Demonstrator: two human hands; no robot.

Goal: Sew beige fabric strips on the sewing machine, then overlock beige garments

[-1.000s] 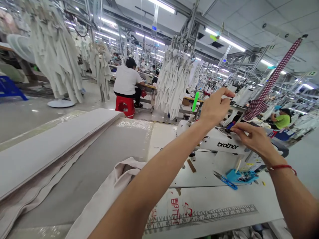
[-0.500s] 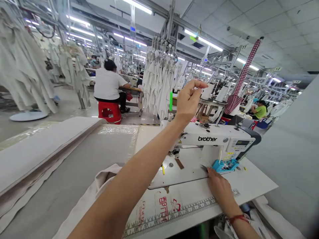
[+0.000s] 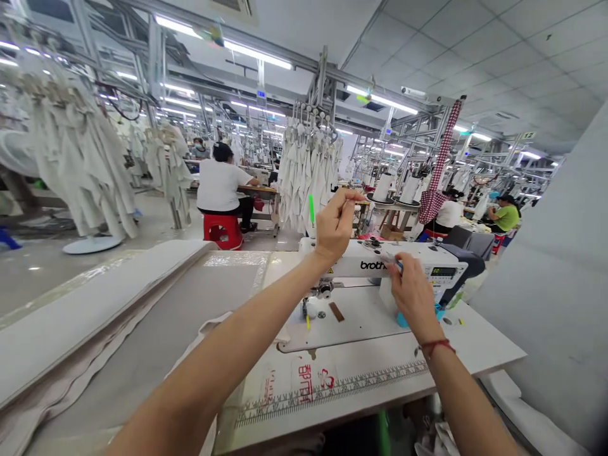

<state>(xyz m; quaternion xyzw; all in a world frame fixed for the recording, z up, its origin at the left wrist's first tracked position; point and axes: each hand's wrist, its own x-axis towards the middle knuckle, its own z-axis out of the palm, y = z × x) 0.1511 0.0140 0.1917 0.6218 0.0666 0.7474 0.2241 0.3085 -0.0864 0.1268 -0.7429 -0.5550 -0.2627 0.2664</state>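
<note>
My left hand [image 3: 336, 227] is raised above the left end of a white sewing machine [image 3: 351, 258], thumb and fingertips pinched together; whatever they hold is too fine to make out. In front of the machine's arm is my right hand [image 3: 414, 292], its fingers closed on a small pointed metal tool [image 3: 388, 258], which looks blurred. Under the machine's head, the needle area [image 3: 306, 309] has no cloth beneath it. A brown strip [image 3: 336, 311] lies on the metal bed, with a yellow piece [image 3: 308, 322] to its left.
Pale cloth [image 3: 118, 304] covers the surface at left. A ruler strip [image 3: 342, 387] runs along the table's front. Thread cones [image 3: 384, 188] stand behind the machine. Farther back, a person in a white top [image 3: 218, 180] sits on a red stool [image 3: 221, 232] near hanging pale garments [image 3: 304, 171].
My right hand has risen from the machine bed, beside the blue holder, to the front of the machine's arm with the metal tool. My left hand, still pinched, appears slightly lower and farther left.
</note>
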